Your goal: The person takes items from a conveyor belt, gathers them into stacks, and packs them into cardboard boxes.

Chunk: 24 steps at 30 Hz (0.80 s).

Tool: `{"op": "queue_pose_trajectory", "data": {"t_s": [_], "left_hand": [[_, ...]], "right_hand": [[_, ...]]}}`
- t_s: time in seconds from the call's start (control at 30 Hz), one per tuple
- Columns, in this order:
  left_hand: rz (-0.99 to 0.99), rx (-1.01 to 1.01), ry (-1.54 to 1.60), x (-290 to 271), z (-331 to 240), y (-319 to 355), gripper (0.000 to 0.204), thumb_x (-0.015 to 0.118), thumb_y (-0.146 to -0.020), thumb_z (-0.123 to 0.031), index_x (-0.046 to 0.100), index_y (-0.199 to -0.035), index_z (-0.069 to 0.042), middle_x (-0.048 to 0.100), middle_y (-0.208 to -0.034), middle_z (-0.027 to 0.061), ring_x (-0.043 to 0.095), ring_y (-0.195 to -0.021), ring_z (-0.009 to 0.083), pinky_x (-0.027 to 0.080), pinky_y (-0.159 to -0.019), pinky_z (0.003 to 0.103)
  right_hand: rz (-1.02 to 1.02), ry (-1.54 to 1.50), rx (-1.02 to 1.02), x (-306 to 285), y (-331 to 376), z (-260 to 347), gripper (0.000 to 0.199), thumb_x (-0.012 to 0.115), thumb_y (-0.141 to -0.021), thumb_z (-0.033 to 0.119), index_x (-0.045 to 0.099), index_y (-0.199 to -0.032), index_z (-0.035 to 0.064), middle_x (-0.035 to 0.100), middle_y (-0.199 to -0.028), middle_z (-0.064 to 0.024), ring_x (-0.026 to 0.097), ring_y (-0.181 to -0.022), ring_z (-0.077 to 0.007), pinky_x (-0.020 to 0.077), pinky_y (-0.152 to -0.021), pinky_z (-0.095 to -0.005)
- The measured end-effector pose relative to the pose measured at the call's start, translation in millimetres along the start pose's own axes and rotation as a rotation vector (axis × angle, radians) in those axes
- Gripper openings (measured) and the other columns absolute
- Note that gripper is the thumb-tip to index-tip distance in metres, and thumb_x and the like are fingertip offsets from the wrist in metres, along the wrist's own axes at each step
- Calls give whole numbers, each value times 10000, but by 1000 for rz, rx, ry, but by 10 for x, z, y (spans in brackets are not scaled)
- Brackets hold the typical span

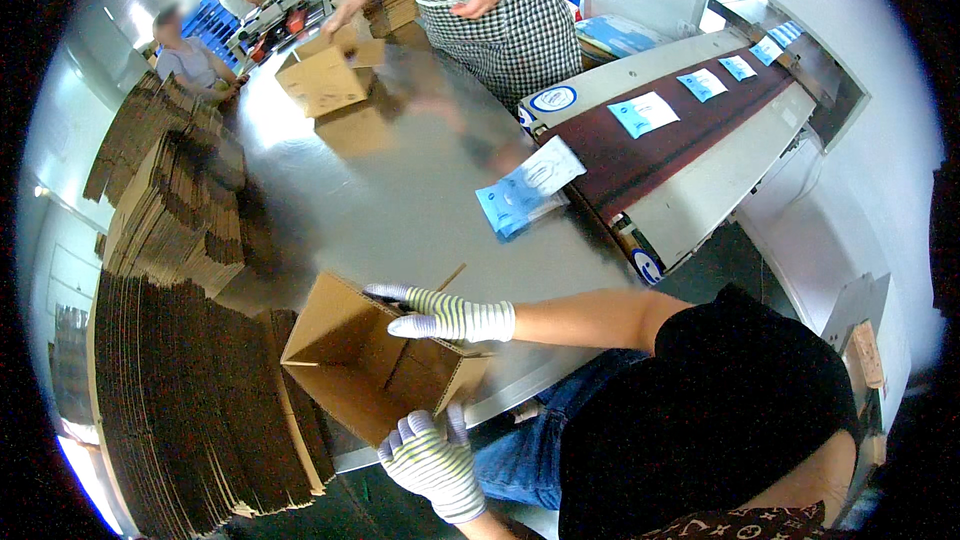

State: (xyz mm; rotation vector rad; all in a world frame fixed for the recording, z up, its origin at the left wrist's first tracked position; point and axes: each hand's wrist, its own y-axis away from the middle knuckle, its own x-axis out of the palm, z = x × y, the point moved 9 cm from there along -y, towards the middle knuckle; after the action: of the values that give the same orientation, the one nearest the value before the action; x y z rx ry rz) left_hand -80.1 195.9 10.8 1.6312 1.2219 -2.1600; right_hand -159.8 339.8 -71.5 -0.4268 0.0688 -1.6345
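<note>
An open cardboard box [345,315] rests tilted at the near edge of the metal table, its inside facing up toward me. My right hand [450,315], in a striped knitted glove, reaches over from the right and grips the box's upper wall near a flap. My left hand [430,460], gloved the same way, is closed on the lower rim, with its thumb raised near the corner. Part of the left fingers is hidden. Blue-and-white packets [525,195] lie overlapping at the conveyor's end.
Flattened cardboard stacks [190,390] stand along the left. A conveyor belt [680,130] carries several packets [643,115] on the right. Across the metal table [400,210], a person in a checked apron [500,30] touches another open box [325,80]. More people are at the far left.
</note>
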Motion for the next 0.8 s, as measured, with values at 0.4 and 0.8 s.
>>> {"op": "queue_pose_trajectory", "data": {"t_s": [0.4,0.8], "left_hand": [[-62,60,4,137,46,151,370,696,-723,-412,472,-707,-117,490,-637,57,503,-616,268,389,-634,398],[87,-9,30,-524,-14,-222,371,599,-830,-467,538,-724,-117,581,-669,67,584,-635,268,449,-639,401]], "right_hand": [[219,1410,341,-2398,-112,117,447,564,-889,347,564,-1199,25,624,-1115,-207,585,-1059,-355,463,-909,-412],[673,1399,835,-2750,162,-97,592,652,-775,419,595,-1158,-28,660,-1052,-185,633,-895,-274,492,-772,-388]]}}
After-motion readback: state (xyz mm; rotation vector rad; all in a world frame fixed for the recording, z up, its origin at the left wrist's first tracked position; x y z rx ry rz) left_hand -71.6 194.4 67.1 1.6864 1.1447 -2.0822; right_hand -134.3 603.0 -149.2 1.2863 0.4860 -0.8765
